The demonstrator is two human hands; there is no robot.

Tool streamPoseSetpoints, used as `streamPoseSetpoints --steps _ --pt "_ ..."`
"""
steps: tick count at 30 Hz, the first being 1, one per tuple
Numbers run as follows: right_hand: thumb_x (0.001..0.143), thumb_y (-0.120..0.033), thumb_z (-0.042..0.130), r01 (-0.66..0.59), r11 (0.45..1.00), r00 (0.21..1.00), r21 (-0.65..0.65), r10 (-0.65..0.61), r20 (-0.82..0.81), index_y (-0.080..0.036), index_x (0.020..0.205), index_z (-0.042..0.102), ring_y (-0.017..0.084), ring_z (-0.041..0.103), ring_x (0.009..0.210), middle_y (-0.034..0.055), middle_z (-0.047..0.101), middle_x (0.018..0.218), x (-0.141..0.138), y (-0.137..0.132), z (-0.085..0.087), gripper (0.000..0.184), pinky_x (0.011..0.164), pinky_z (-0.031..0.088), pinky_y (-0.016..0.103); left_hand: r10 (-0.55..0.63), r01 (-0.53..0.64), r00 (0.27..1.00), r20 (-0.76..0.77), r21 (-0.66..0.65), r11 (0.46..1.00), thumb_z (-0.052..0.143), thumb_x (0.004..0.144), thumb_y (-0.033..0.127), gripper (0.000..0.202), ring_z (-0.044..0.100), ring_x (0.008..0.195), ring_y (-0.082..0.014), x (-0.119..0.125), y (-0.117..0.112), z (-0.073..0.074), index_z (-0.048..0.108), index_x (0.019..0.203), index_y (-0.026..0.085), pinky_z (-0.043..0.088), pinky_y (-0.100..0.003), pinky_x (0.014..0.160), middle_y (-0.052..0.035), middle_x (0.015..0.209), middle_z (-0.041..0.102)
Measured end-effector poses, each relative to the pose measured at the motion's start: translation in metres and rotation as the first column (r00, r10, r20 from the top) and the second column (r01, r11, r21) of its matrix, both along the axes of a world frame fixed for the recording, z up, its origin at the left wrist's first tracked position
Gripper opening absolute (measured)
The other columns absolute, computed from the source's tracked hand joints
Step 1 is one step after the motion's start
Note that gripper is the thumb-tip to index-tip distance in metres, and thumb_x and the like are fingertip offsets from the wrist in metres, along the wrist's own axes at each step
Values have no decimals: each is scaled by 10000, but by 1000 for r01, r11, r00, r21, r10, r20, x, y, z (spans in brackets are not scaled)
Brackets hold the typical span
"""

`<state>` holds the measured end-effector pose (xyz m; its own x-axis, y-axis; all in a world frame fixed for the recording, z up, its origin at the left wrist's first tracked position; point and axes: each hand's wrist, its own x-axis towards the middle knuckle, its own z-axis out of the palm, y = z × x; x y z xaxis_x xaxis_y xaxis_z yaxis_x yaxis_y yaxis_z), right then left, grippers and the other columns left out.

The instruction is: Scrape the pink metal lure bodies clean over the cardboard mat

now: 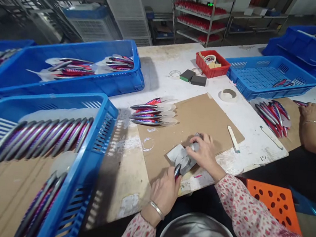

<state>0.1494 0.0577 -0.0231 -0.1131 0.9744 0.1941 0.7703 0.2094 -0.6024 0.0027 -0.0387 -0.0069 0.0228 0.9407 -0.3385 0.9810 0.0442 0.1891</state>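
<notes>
- The left hand [165,190] is closed round the dark tail end of a fishing lure [180,164], at about six o'clock on the cardboard sheet [198,116].
- The right hand [206,152] grips the other end of the same lure from above, fingers curled over its pale, clear-looking lip; the lure lies between both hands, just above the near edge of the cardboard.
- A small row of finished lures [153,112], purple and red with clear lips, lies at ten o'clock from the hands, partly on the cardboard's far left corner.
- A pale flat stick [233,138] rests at two o'clock from the right hand, at the cardboard's right edge.
- At nine o'clock, the near blue crate [98,134] holds a rank of lures side by side; a second blue crate [113,78] sits behind it, at eleven o'clock.
- At one o'clock stand a red tray [211,69] and, beside it, a shallow blue basket [267,76].
- At three o'clock a co-worker's hand [310,112] rests by another pile of lures [272,114].
</notes>
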Motion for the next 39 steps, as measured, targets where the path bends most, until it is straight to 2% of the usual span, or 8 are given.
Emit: streamPoseSetpoints --steps 5,10,15,19,24,28,33,39 --pt "730 -300 726 -141 989 990 -32 142 2 -253 905 687 279 455 1159 81 548 1205 -3 -12 5 186 987 396 425 2 -3 1000 -24 -35 999 387 983 309 202 683 821 -200 4 1 1 519 1074 186 431 -282 623 -69 987 661" --pt "757 -289 695 -2 1000 996 -14 3 88 -251 908 691 302 433 1177 90 530 1232 -3 -1 6 156 973 391 449 1 -2 1000 -20 -41 999 372 989 339 227 683 814 -217 4 1 1 516 1059 178 420 -298 608 -69 981 654" --pt "739 -269 698 -92 996 994 -11 92 56 -253 903 684 280 455 1146 83 547 1181 -6 -11 5 165 973 394 423 10 -11 1000 -3 -60 998 376 989 314 193 682 831 -219 5 1 2 506 1065 192 427 -306 628 -58 992 652" --pt "764 -276 672 -20 1000 994 11 18 111 -253 911 686 299 432 1159 89 526 1233 -6 -11 8 149 969 382 451 16 -17 1000 -7 -50 999 384 985 312 193 681 841 -229 6 1 3 507 1070 191 431 -314 628 -67 1003 650" --pt "744 -275 692 -130 991 988 -36 132 76 -257 919 685 281 458 1127 86 547 1191 -6 -12 8 176 961 397 422 11 -11 1000 -6 -44 999 377 986 320 197 685 819 -231 5 0 1 510 1050 190 437 -314 621 -66 978 652" --pt "776 -281 663 -23 1000 993 -12 24 116 -257 918 685 294 437 1168 88 531 1233 -6 -8 9 146 975 381 443 14 -14 1000 -8 -36 999 379 987 315 198 685 826 -224 6 1 1 511 1054 183 435 -301 619 -71 974 650" --pt "757 -283 680 -98 994 990 -44 101 96 -257 924 679 278 453 1144 83 546 1200 -7 -9 8 169 962 389 416 19 -19 1000 -5 -43 999 383 988 316 182 687 826 -208 6 1 2 503 1046 193 424 -289 613 -62 976 653" --pt "783 -293 657 -24 1000 992 -6 24 122 -251 947 676 295 426 1170 92 520 1241 -8 -11 9 170 958 376 436 14 -14 1000 -9 -9 1000 370 988 320 189 687 810 -205 5 0 1 502 1026 190 413 -288 593 -65 958 654"
